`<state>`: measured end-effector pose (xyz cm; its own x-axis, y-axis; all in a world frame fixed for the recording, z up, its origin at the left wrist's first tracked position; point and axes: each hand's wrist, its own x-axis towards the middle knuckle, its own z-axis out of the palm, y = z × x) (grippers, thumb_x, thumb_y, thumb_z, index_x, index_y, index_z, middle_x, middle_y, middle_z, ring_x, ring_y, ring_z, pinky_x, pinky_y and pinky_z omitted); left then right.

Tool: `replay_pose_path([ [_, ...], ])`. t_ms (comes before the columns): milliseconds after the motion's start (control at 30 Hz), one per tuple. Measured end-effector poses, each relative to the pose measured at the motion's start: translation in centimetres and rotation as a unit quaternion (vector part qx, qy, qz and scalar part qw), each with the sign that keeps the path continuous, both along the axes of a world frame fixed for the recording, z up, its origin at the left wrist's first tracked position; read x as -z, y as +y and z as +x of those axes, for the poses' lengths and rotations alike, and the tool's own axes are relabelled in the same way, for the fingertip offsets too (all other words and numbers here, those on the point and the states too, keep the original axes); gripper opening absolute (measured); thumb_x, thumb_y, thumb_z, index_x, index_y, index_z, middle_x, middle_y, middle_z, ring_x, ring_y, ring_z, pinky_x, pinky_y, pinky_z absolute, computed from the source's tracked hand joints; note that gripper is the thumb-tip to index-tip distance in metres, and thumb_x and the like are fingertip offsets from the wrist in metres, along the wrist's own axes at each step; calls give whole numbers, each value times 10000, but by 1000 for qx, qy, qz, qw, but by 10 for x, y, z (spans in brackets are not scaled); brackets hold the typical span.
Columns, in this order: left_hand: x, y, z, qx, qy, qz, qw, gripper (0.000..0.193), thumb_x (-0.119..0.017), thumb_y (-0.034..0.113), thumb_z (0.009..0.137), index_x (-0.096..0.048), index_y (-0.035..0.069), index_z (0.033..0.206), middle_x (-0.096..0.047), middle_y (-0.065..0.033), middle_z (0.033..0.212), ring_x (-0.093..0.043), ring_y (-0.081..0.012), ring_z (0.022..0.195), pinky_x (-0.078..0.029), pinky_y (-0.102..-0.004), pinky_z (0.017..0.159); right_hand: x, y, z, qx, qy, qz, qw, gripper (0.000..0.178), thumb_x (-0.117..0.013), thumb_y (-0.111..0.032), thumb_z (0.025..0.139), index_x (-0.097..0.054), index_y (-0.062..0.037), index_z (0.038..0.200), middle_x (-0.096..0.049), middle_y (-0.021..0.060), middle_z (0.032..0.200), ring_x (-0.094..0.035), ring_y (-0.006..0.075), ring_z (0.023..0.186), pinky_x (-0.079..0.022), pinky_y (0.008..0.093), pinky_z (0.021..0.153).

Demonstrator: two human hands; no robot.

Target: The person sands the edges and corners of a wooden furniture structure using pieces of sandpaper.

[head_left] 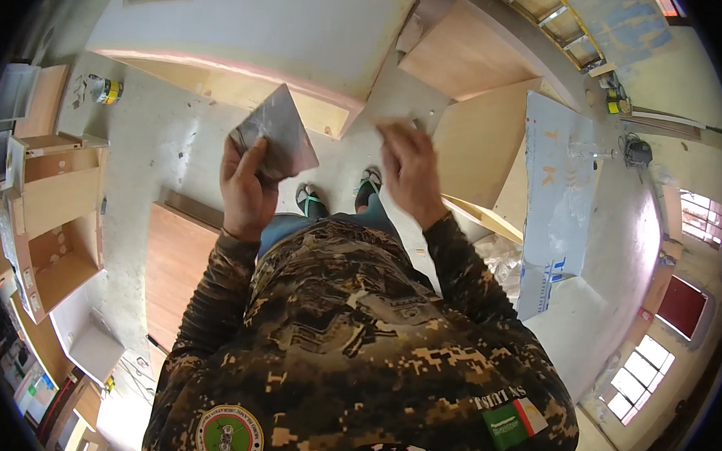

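Observation:
My left hand (247, 188) grips a thin, stiff-looking grey square sheet (291, 130), thumb on its upper face and fingers underneath. The sheet's face is smudged and its exact kind is not clear. To the right, apart from the sheet, my right hand (414, 169) hangs in the air with bent fingers. Motion smears those fingertips, so I cannot make out whether anything is between them. Just ahead of both hands lies a large box-like piece with a pale grey top (257, 20) and a pinkish, filler-like band along its near edge (230, 70).
Plywood boxes (484, 134) stand to the right, beside an upright light-blue board (554, 195). A wooden panel (181, 269) lies at left, near open wooden cabinets (63, 226). A paint can (105, 90) sits on the floor at far left. My sandalled feet (312, 200) are below my hands.

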<state>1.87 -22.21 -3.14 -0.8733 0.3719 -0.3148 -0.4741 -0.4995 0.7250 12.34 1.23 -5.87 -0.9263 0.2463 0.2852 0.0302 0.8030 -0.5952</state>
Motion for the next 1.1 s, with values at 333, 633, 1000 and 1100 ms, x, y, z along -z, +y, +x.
replay_pose_path([
  [333, 28, -23, 6, -38, 1, -63, 997, 239, -521, 31, 957, -464, 14, 1188, -608, -115, 1094, -657, -213, 931, -610, -365, 728, -39, 25, -81, 71, -161, 266, 948, 242, -568, -242, 922, -676, -187, 1132, -656, -13, 1120, -563, 258, 1088, -448, 510, 812],
  [633, 44, -46, 24, -96, -42, -114, 988, 278, -551, 93, 953, -496, 20, 1216, -601, -127, 1135, -643, -251, 1014, -594, -381, 736, -56, -52, -28, -53, -218, 201, 954, 303, -585, -184, 890, -658, -170, 1183, -648, 4, 1116, -563, 275, 1027, -446, 495, 818],
  [1000, 17, 3, 33, -17, -125, 2, 992, 289, -449, 86, 995, -467, 19, 1275, -615, -97, 1128, -628, -215, 1021, -531, -337, 855, -35, -55, 9, -201, 21, -159, 966, 338, -589, -58, 922, -557, -31, 1258, -524, 191, 1264, -493, 382, 1190, -421, 466, 1015],
  [1100, -6, 4, 23, -58, -119, 21, 991, 302, -473, 89, 983, -500, 31, 1278, -611, -92, 1184, -626, -200, 1050, -522, -323, 852, -15, -20, 20, -194, -64, -155, 967, 369, -572, -31, 921, -542, -7, 1288, -532, 196, 1271, -492, 385, 1205, -421, 433, 1027],
])
